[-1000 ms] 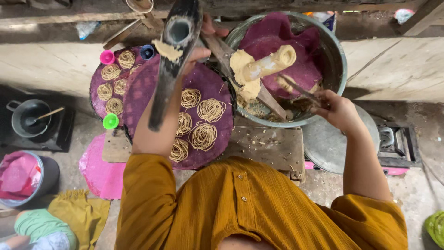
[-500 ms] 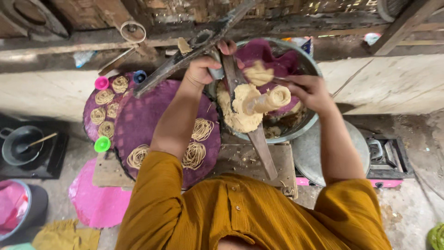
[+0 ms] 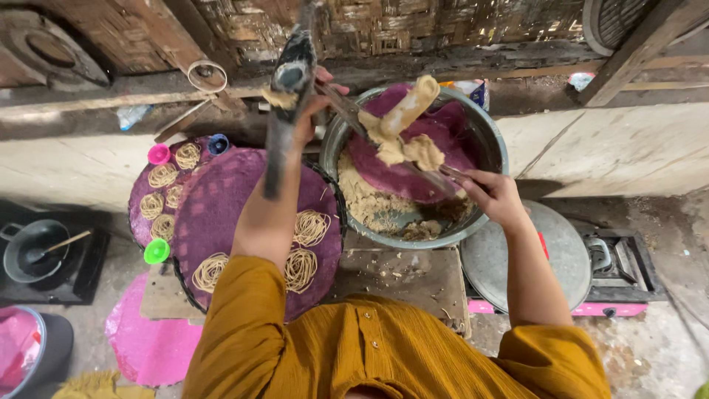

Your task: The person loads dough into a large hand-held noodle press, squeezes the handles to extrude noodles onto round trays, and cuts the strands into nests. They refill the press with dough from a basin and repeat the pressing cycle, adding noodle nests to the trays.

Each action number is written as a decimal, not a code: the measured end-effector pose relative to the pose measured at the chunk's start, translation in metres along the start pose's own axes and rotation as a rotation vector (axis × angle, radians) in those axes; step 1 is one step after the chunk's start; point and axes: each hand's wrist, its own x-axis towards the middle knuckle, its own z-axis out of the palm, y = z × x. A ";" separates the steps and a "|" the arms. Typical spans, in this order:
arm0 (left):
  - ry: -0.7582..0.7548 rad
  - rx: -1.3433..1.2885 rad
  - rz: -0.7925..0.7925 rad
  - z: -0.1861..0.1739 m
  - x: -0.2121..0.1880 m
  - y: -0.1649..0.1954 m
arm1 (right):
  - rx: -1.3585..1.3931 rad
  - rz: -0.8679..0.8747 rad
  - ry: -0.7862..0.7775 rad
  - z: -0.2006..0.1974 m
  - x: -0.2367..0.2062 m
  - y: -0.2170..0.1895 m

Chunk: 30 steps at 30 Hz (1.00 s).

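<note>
The person's left hand (image 3: 306, 111) is wrapped around the dark press (image 3: 284, 111), fingers closed on its body and holding it upright over the far edge of the purple tray (image 3: 221, 214). The right hand (image 3: 491, 196) grips a long metal spatula (image 3: 399, 148), fingers curled tight on the handle, and its blade carries a lump of tan dough (image 3: 402, 125) up towards the mouth of the press.

Judging by the tray, the work is partly done: four noodle coils (image 3: 299, 266) lie on its near half, and most of its surface is bare. A second tray (image 3: 151, 185) to the left, partly tucked under the first, already holds several coils. More dough remains in the steel bowl (image 3: 491, 148) just right of the tray, on a purple cloth (image 3: 443, 159) and as crumbs at the bottom, so plenty is left to press.

A pink cup (image 3: 158, 154), a blue cup (image 3: 218, 144) and a green cup (image 3: 156, 251) sit along the tray's left side. A round metal lid (image 3: 550, 258) lies right of the bowl, and a dark pot with a spoon (image 3: 33, 251) stands far left. The person's own left forearm crosses the tray, above the coils.
</note>
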 end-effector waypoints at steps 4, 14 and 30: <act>-0.027 -0.397 -0.217 0.010 0.012 -0.008 | 0.377 0.142 0.047 0.021 -0.011 0.006; 0.067 -0.642 -0.349 0.088 -0.022 -0.002 | 0.492 0.149 0.329 0.119 -0.017 0.014; 0.014 0.821 0.280 0.129 -0.047 0.034 | 0.728 0.203 0.321 0.137 -0.022 -0.043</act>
